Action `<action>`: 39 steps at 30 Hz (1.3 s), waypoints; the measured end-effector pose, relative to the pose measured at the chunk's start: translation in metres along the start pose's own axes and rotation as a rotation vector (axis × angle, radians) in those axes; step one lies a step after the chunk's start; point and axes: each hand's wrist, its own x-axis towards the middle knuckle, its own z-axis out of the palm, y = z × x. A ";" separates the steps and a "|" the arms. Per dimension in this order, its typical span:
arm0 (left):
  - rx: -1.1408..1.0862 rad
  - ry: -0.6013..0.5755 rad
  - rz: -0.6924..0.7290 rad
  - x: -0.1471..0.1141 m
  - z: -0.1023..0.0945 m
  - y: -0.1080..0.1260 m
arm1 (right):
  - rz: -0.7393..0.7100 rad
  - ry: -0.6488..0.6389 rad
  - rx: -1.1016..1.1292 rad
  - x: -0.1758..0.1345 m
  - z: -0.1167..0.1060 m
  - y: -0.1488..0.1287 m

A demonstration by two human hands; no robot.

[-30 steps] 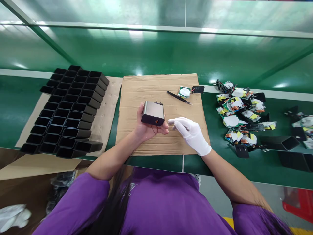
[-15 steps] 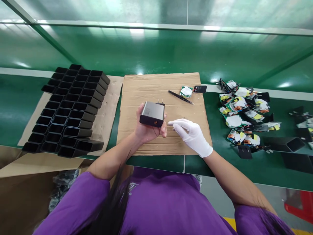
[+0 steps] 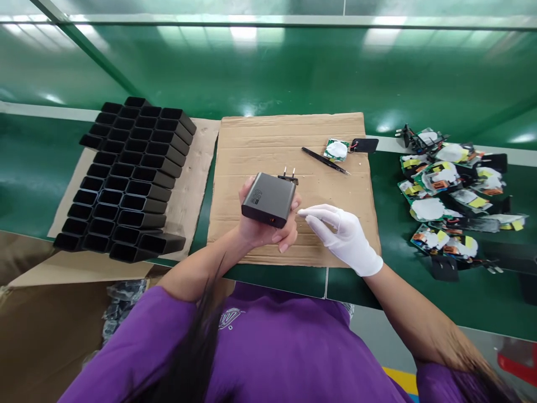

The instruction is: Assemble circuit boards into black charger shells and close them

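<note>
Your bare left hand [image 3: 265,232] grips the dark-grey, box-shaped plastic charger [image 3: 269,198]; steady it from beneath. White-gloved right hand [image 3: 346,236]: grip unclear.

The charger [image 3: 266,193] looks like smooth dark plastic with a satin broad face and shiny metal prongs [image 3: 289,171], while the glove [image 3: 350,238] is matt white cloth, softly wrinkled. Matt brown cardboard [image 3: 260,143], faintly ridged, bears dull black tweezers [image 3: 323,160] with a bright metal tip and, towards its far right corner, a circuit board [image 3: 337,150] topped with dull white paste. The table [image 3: 388,196] is smooth green with a slight sheen, and beyond its far edge the panel [image 3: 293,73] is glossy, throwing back bright reflections.
</note>
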 end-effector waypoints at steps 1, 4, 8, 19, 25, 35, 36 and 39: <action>0.010 0.001 -0.014 0.000 0.000 0.000 | 0.003 -0.005 -0.005 0.000 0.000 0.000; 0.022 0.006 -0.023 -0.001 0.000 0.000 | 0.006 -0.012 -0.017 0.000 -0.001 0.000; 0.028 0.058 0.007 0.000 0.001 -0.002 | -0.004 -0.010 -0.022 0.000 -0.001 0.001; 0.077 0.112 0.015 -0.003 -0.007 -0.010 | -0.021 -0.013 -0.049 0.000 0.000 0.002; 0.082 0.134 0.081 -0.001 -0.003 -0.012 | -0.028 -0.012 -0.035 -0.001 0.003 0.003; 0.335 0.117 0.180 0.002 -0.002 -0.013 | -0.048 -0.045 -0.030 -0.001 0.000 0.004; 0.400 0.142 0.211 0.003 -0.003 -0.014 | -0.040 -0.041 -0.020 -0.001 0.000 0.004; 0.641 0.281 0.360 0.003 -0.006 -0.018 | 0.070 0.002 0.037 -0.001 -0.001 0.004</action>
